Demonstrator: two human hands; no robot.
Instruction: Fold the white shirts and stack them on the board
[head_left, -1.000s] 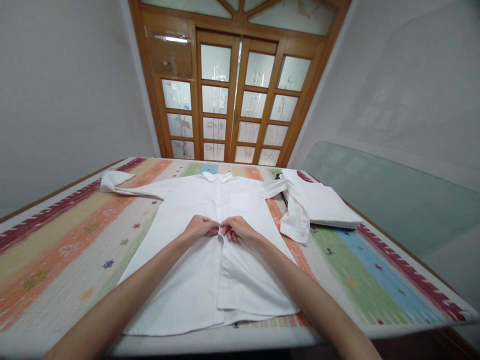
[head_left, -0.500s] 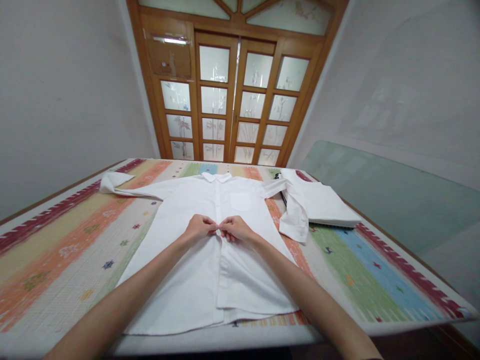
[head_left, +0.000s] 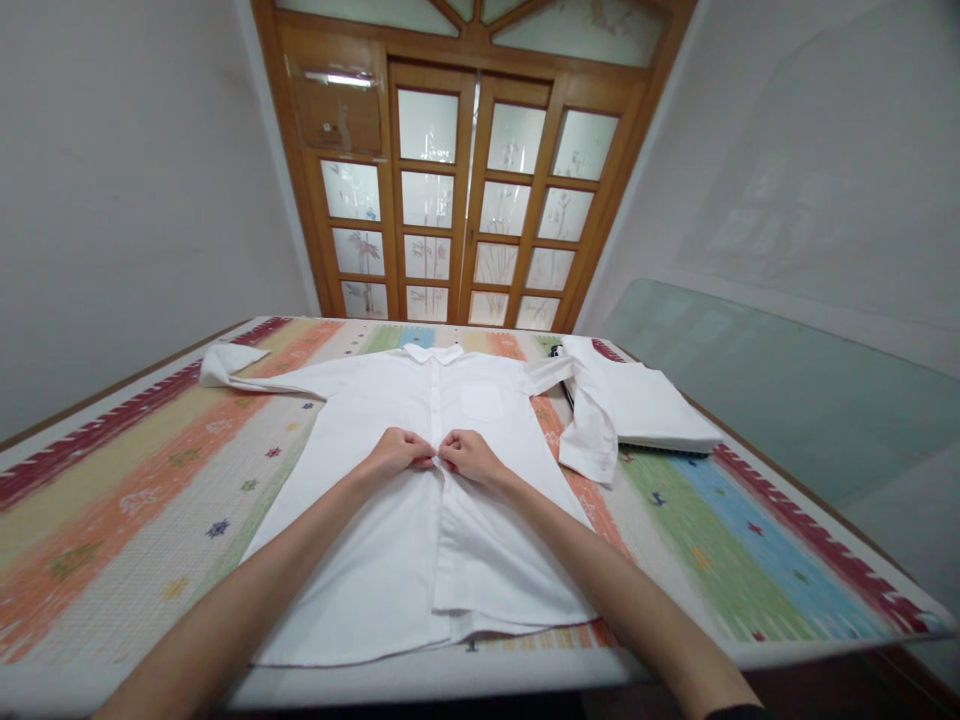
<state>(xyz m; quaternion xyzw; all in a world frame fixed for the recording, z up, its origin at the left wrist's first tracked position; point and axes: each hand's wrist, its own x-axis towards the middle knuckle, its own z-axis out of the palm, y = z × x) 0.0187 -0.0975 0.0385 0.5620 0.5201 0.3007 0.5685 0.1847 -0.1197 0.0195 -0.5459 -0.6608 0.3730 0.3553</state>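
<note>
A white long-sleeved shirt (head_left: 360, 580) lies front up, its collar pointing away from me and its sleeves out to both sides. My left hand (head_left: 403, 451) is closed in a pinch on the front placket, about halfway down. Right beside it, my right hand (head_left: 469, 455) pinches the other side of the placket, fingertips nearly touching the left ones. Any button between the fingers is hidden. Above the hands the placket lies together; below them the two front edges overlap loosely, with folds on the right panel.
The shirt rests on a striped tablecloth (head_left: 720, 560). Folded white cloth (head_left: 652, 400) lies on a dark-edged object at the right, with the shirt's right sleeve reaching it. A glass panel (head_left: 750, 380) leans by the right wall. Wooden doors (head_left: 469, 200) stand beyond the table.
Both hands stay at the same spot on the placket, with only small finger movements. The lower front edge of the shirt has shifted slightly.
</note>
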